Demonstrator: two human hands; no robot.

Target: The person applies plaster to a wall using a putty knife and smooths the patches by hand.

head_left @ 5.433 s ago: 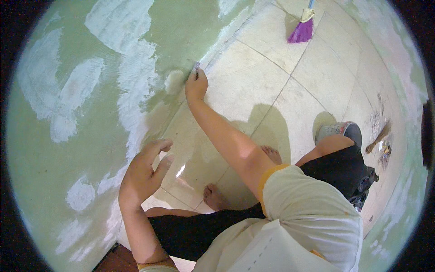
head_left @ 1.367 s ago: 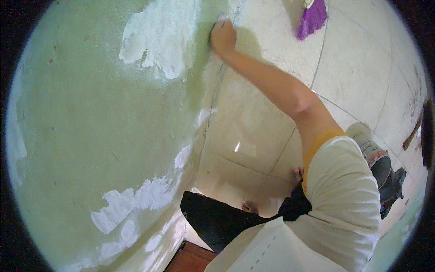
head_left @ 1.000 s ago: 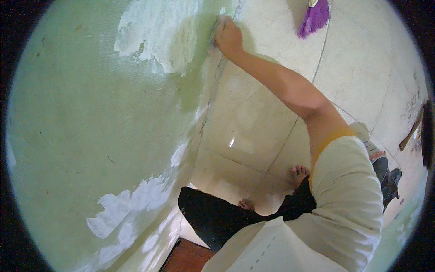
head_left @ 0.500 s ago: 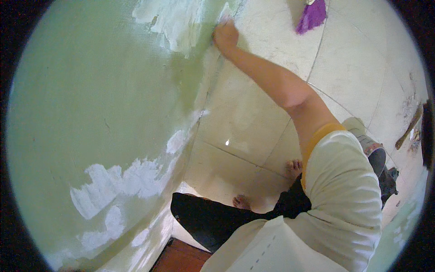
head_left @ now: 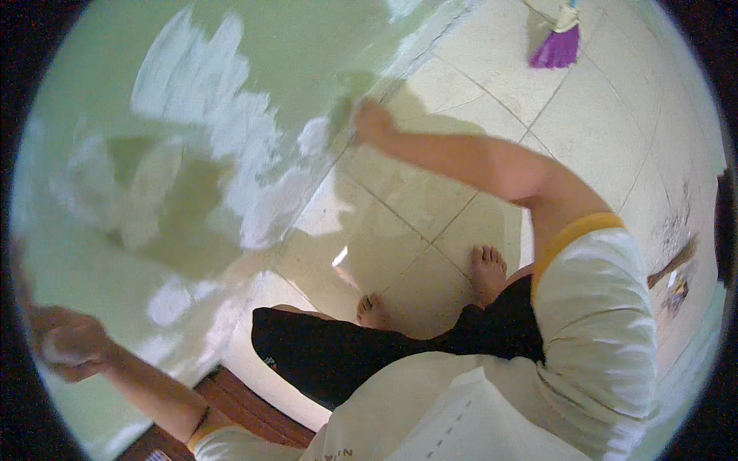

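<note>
My right hand (head_left: 373, 121) is closed, close to the lower part of a green wall (head_left: 307, 46), near where it meets the tiled floor. Whatever its fingers hold, if anything, is hidden. At the far left my left hand (head_left: 71, 344) is raised in front of the wall, its fingers curled in. It is blurred, and I cannot make out what is in it. White patches (head_left: 223, 84) of a smeared coating cover parts of the wall between and above my hands. A smaller white patch (head_left: 314, 137) lies just left of my right hand.
A broom with purple bristles (head_left: 556, 48) is on the pale floor tiles (head_left: 430, 192) at the top right. Brown debris (head_left: 676, 269) lies at the far right. Dark reddish-brown furniture (head_left: 250, 407) is at the lower left. My bare feet (head_left: 487, 269) are on the tiles.
My view has shifted along the wall. My right hand now appears lower and slightly left in the picture. My left hand has come into view at the left.
</note>
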